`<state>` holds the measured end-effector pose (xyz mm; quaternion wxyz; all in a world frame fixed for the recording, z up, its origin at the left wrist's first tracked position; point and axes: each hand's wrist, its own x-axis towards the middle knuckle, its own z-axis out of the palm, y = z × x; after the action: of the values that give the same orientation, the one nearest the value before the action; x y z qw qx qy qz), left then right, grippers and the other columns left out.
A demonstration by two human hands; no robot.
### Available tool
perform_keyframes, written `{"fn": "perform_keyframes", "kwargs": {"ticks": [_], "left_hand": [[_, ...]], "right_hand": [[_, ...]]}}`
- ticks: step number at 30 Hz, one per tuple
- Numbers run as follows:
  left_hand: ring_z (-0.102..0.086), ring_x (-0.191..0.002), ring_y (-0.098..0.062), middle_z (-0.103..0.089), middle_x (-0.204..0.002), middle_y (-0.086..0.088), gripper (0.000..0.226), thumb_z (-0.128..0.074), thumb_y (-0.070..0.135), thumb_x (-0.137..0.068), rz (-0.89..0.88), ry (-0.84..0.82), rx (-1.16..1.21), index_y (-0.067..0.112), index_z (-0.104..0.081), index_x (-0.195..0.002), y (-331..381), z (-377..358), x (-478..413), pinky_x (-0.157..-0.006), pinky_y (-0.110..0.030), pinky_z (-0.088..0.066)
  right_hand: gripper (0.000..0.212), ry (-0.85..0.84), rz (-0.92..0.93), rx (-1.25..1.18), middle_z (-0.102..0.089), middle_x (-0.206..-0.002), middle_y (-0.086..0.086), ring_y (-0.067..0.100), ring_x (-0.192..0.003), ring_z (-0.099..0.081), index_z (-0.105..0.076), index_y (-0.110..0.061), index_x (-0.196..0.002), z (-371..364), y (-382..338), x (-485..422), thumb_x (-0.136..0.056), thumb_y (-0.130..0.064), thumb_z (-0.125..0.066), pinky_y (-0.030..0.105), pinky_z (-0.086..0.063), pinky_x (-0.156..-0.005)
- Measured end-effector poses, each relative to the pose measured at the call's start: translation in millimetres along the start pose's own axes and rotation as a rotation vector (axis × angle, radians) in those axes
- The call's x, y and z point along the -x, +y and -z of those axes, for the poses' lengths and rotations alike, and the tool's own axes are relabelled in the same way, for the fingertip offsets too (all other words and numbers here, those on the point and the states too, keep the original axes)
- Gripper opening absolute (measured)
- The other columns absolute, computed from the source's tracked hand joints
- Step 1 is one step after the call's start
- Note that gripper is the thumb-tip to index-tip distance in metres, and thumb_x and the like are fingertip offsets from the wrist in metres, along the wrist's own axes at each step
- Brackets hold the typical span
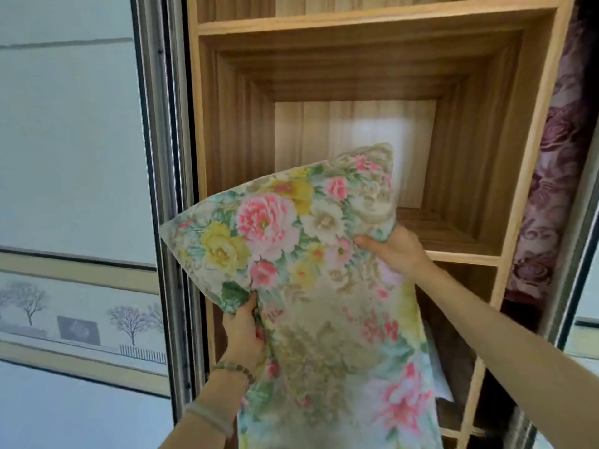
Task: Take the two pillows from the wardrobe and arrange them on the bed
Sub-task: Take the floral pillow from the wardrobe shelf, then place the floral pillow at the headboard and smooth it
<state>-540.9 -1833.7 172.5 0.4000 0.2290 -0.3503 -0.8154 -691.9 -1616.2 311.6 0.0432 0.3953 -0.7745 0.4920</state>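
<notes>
A pillow (291,241) in a floral cover with pink, yellow and white flowers is tilted in front of the open wooden wardrobe (505,176). My left hand (243,328) grips its lower left edge from below. My right hand (393,249) pinches its right edge just in front of the shelf (460,254). More floral fabric (340,367) hangs down below my hands; I cannot tell whether it is the same pillow or a second one. The compartment behind the pillow looks bare. The bed is out of view.
A sliding wardrobe door (74,189) with a pale panel and a tree-print band stands at the left, its dark frame (171,189) beside the opening. A purple rose-patterned curtain (547,176) hangs at the right. Something white (437,367) lies in the lower compartment.
</notes>
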Motion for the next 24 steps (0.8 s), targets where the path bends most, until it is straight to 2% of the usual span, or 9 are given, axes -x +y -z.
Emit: {"fn": "perform_keyframes", "kwargs": {"ticks": [2, 4, 6, 8, 11, 15, 17, 20, 24], "left_hand": [[-0.046, -0.043, -0.015, -0.056, -0.058, -0.001, 0.026, -0.067, 0.013, -0.091, -0.067, -0.043, -0.080, 0.021, -0.069, -0.067, 8, 10, -8, -0.046, -0.028, -0.042], [-0.036, -0.030, -0.014, -0.048, -0.046, -0.002, 0.021, -0.063, 0.013, -0.094, -0.146, -0.087, -0.216, 0.015, -0.063, -0.073, 19, 23, -12, -0.035, -0.022, -0.037], [-0.040, -0.029, -0.015, -0.052, -0.052, -0.007, 0.014, -0.060, 0.011, -0.095, -0.237, -0.158, -0.335, 0.012, -0.064, -0.083, 30, 38, -12, -0.034, -0.022, -0.039], [-0.057, -0.047, -0.023, -0.061, -0.068, -0.015, 0.012, -0.059, 0.013, -0.095, -0.293, -0.211, -0.420, 0.017, -0.069, -0.090, 37, 56, -9, -0.044, -0.032, -0.051], [-0.064, -0.072, -0.039, -0.065, -0.083, -0.026, 0.017, -0.063, 0.030, -0.092, -0.313, -0.202, -0.552, 0.015, -0.068, -0.087, 45, 86, 5, -0.064, -0.047, -0.057], [-0.070, -0.074, -0.027, -0.071, -0.079, -0.015, 0.044, -0.067, 0.039, -0.082, -0.405, -0.080, -0.660, -0.004, -0.066, -0.090, 61, 122, 33, -0.066, -0.036, -0.059], [-0.068, -0.064, -0.013, -0.070, -0.067, 0.001, 0.032, -0.068, 0.037, -0.083, -0.447, -0.009, -0.706, 0.005, -0.066, -0.079, 69, 144, 48, -0.060, -0.025, -0.055], [-0.068, -0.068, -0.004, -0.070, -0.069, 0.013, 0.020, -0.069, 0.038, -0.081, -0.485, 0.096, -0.741, 0.018, -0.066, -0.081, 84, 179, 69, -0.059, -0.017, -0.052], [-0.067, -0.075, 0.006, -0.072, -0.082, 0.019, 0.014, -0.070, 0.037, -0.082, -0.517, 0.238, -0.768, 0.031, -0.065, -0.094, 108, 234, 94, -0.061, -0.008, -0.050]], "right_hand": [[0.056, 0.189, 0.080, 0.015, -0.066, -0.121, -0.005, 0.016, -0.113, -0.061, -0.061, -0.031, -0.121, -20, 18, 16, -0.072, -0.057, -0.069, 0.039, -0.049, -0.095], [0.059, 0.282, 0.108, -0.019, -0.064, -0.124, -0.003, 0.018, -0.116, -0.059, -0.055, -0.024, -0.130, -37, 25, 25, -0.078, -0.048, -0.071, 0.040, -0.049, -0.096], [0.057, 0.311, 0.134, -0.049, -0.064, -0.124, -0.002, 0.018, -0.117, -0.058, -0.055, -0.021, -0.130, -49, 26, 30, -0.079, -0.041, -0.072, 0.039, -0.049, -0.097], [0.057, 0.306, 0.121, -0.078, -0.063, -0.124, -0.005, 0.014, -0.117, -0.056, -0.055, -0.021, -0.130, -60, 28, 36, -0.080, -0.039, -0.073, 0.035, -0.047, -0.098], [0.050, 0.290, 0.121, -0.113, -0.060, -0.112, -0.018, 0.001, -0.106, -0.054, -0.057, -0.025, -0.126, -76, 32, 46, -0.080, -0.037, -0.073, 0.025, -0.045, -0.091], [0.049, 0.198, 0.081, -0.242, -0.064, -0.112, -0.016, 0.002, -0.105, -0.058, -0.060, -0.025, -0.124, -109, 42, 59, -0.079, -0.040, -0.073, 0.023, -0.048, -0.089], [0.053, 0.146, 0.078, -0.294, -0.062, -0.120, -0.011, 0.002, -0.109, -0.056, -0.058, -0.020, -0.129, -133, 43, 65, -0.080, -0.037, -0.072, 0.019, -0.046, -0.091], [0.054, 0.053, 0.112, -0.389, -0.060, -0.118, -0.013, -0.013, -0.101, -0.053, -0.055, -0.014, -0.130, -174, 37, 74, -0.081, -0.031, -0.072, -0.001, -0.039, -0.082], [0.045, -0.101, 0.127, -0.490, -0.058, -0.106, -0.035, -0.021, -0.098, -0.054, -0.058, -0.030, -0.122, -234, 22, 85, -0.080, -0.038, -0.072, -0.001, -0.041, -0.077]]}}
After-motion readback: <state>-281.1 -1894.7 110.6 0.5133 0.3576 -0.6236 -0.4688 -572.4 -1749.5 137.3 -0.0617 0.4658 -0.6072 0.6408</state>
